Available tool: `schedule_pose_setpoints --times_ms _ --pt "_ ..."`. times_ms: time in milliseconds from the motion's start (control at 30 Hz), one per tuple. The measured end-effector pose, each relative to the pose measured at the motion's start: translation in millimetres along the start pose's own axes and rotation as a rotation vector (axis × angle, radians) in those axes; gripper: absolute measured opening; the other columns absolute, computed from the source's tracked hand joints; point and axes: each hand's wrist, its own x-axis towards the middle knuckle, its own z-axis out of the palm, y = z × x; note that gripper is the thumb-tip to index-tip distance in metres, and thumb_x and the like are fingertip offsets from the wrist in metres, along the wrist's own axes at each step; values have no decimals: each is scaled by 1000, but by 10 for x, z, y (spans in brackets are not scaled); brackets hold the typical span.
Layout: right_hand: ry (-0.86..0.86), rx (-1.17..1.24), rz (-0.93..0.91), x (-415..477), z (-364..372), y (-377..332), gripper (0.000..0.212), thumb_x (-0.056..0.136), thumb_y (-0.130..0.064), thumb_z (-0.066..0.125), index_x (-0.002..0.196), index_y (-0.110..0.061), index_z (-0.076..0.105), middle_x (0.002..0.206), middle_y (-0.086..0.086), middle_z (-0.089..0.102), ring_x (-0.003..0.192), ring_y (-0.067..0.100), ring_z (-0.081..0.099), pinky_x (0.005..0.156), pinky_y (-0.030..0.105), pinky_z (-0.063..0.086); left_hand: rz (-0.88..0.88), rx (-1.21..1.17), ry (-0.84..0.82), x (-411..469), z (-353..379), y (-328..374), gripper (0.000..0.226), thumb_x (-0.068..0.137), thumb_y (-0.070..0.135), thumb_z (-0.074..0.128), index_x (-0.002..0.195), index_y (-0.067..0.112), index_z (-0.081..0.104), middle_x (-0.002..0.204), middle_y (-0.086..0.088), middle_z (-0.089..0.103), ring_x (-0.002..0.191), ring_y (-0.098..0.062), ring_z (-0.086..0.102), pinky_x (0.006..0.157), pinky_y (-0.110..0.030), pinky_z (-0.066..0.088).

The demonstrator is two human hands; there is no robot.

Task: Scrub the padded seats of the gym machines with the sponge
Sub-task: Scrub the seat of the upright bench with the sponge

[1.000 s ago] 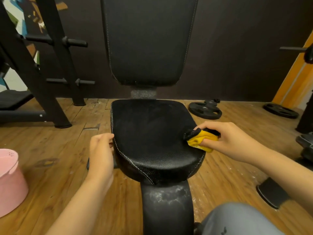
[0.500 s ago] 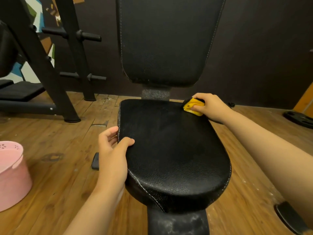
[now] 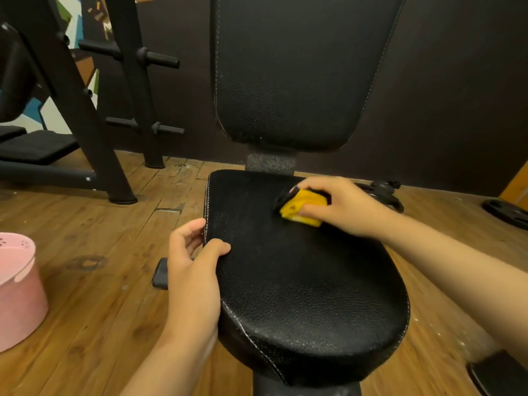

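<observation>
**Sponge has come off the right edge and is heading across the back of the seat**

Head view (the only one): the right hand (image 3: 343, 207) has the yellow sponge (image 3: 303, 207) pinched between thumb and curled fingers and pressed down on the black seat (image 3: 300, 287). A second ago that hand was out at the seat's right edge, nearer the person. Half a second ago it was up at the far right corner. Now it has slid inward, so the sponge sits on the far strip of the pad, poking out past the fingertips on the side facing the other hand. The backrest (image 3: 300, 67) stands just beyond the hand and isn't touched.

The left hand (image 3: 194, 270) grips the seat's left edge, thumb lying on top of the pad and fingers curled round the side. The thumb wasn't on top a second ago; since it landed, the hold hasn't changed. Looks like plain bracing.

What that means, as a guess: the right edge and far corner have had a pass and the stroke is running across the back. The stretch between the two hands and the big front part, nearer the person than either hand, probably still need one. There are pale speckles there, but whether that's dust or glare is hard to say. A pink bucket (image 3: 20, 295) sits on the floor (image 3: 100, 281), well out past the left hand.
</observation>
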Motion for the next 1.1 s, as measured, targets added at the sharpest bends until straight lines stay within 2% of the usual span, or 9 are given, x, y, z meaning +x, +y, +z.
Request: schedule_pose_setpoints --times_ms 167,267,433,533,667,867,967,1033,1100 --pt "-65 1 -56 -262 -18 -179 32 85 -28 67 116 -26 63 109 -14 65 103 1 60 90 19 48 -13 -6 3 -23 10 31 40 87 -1 56 120 21 57 111 5 60 102 -15 60 76 -29 49" --pt "61 -108 112 50 -123 164 25 88 -27 66 111 -33 57 103 -15 61 95 1 58 85 23 47 -18 -7 0 -42 12 42 39 88 -1 56 120 21 56 110 6 59 99 -14 60 72 -27 48" --pt "218 -236 335 658 -116 675 35 91 -29 63 125 -22 57 121 4 62 105 20 57 87 30 43 -13 -19 1 -51 20 54 38 88 -1 56 118 22 57 110 6 59 97 -12 60 70 -25 47" --pt "249 -278 329 868 14 643 35 92 -30 61 124 -18 57 121 9 62 110 28 56 84 30 40 -16 -31 6 -45 12 51 38 87 -1 55 117 23 57 110 5 59 93 -10 61 61 -19 48" --pt "184 -195 262 829 36 498 33 91 -30 62 123 -20 58 118 3 63 109 23 58 88 31 44 -20 -61 6 -51 17 59 38 87 -3 54 117 20 57 108 4 59 82 -4 61 51 -10 47" --pt "-29 -19 -4 212 63 -126 28 89 -24 65 116 -23 60 108 -12 62 100 4 58 88 22 48 -13 -56 8 -26 13 45 40 87 -3 56 116 24 58 112 4 59 92 -7 60 53 -9 47" --pt "-191 80 -53 -29 -14 -263 33 86 -20 67 118 -21 62 112 -9 64 105 2 59 89 16 47 0 -37 12 -10 7 22 40 85 -1 59 114 27 59 117 4 58 100 -9 59 66 -16 48" --pt "-174 61 -9 7 -66 -184 32 85 -22 68 117 -23 63 112 -10 64 104 3 59 88 17 47 9 -17 17 -9 1 9 40 85 0 60 111 29 59 119 4 57 107 -11 57 76 -22 46" --pt "-9 -66 80 204 -51 -1 32 86 -26 69 117 -25 62 113 -9 64 103 7 59 86 20 45 11 -24 18 -13 1 12 39 85 0 59 111 29 59 117 5 57 103 -8 57 72 -18 46"
